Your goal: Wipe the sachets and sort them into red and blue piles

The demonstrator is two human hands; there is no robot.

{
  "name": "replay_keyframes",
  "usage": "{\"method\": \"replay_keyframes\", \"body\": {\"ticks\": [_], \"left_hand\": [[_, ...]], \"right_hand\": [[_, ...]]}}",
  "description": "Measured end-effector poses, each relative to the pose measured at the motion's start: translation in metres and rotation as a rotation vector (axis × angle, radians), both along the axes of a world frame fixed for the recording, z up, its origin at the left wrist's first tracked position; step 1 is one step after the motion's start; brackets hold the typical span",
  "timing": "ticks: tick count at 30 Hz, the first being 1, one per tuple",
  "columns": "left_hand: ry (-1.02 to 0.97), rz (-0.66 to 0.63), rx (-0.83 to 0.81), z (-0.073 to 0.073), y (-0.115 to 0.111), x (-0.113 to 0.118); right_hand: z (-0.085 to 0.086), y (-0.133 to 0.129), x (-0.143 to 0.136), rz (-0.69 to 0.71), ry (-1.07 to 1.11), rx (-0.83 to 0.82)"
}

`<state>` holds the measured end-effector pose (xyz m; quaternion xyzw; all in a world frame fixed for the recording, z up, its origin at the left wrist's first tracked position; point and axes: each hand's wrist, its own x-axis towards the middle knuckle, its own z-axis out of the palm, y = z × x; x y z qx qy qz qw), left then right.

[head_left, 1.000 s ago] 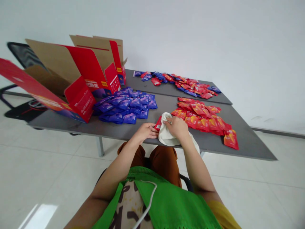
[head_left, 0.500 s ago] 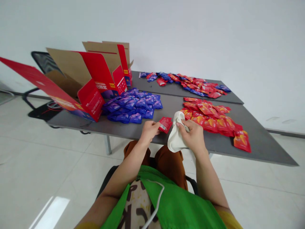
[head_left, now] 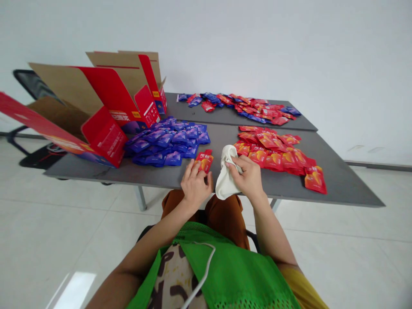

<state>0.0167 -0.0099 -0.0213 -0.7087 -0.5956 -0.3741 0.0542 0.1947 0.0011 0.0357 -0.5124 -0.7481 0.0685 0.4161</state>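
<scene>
My left hand (head_left: pixel 195 185) rests at the table's front edge, its fingers on the lower part of a red pouch (head_left: pixel 205 161) that lies with its orange-printed face up. To its right, my right hand (head_left: pixel 247 174) grips a crumpled white cloth (head_left: pixel 226 180), thumb on top, held over the table edge. A pile of blue pouches (head_left: pixel 174 139) lies beyond and left of my left hand. Rows of red pouches (head_left: pixel 273 156) spread to the right, beyond my right hand, with one red pouch (head_left: pixel 315 179) at their near right end.
Open red cartons (head_left: pixel 109 139) with raised brown flaps stand on the left of the grey table (head_left: pixel 341 184). Mixed red and blue pouches (head_left: pixel 254 108) lie along the back table. A black chair (head_left: pixel 38 159) stands at the far left.
The red pouch by my left hand has gone from its printed-text side to its orange-printed side and lies nearer the blue pile. The view has shifted a little to the right.
</scene>
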Motion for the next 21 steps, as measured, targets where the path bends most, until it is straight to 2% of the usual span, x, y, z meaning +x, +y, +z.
{"method": "replay_keyframes", "body": {"ticks": [4,9,12,15,21], "left_hand": [[-0.04,0.074,-0.102,0.005,0.001,0.005],[-0.107,0.117,-0.118,0.011,0.004,0.01],[-0.119,0.157,-0.144,0.01,0.007,0.01],[-0.138,0.207,-0.197,0.006,0.011,0.005],[-0.196,0.184,-0.288,0.0,0.015,-0.007]], "right_hand": [[-0.002,0.001,-0.005,-0.057,-0.169,-0.11],[-0.008,0.001,-0.019,-0.295,-0.432,-0.399],[-0.011,0.004,-0.022,-0.362,-0.465,-0.491],[-0.004,0.006,-0.019,-0.257,-0.421,-0.433],[0.028,0.006,-0.031,0.165,-0.472,-0.261]]}}
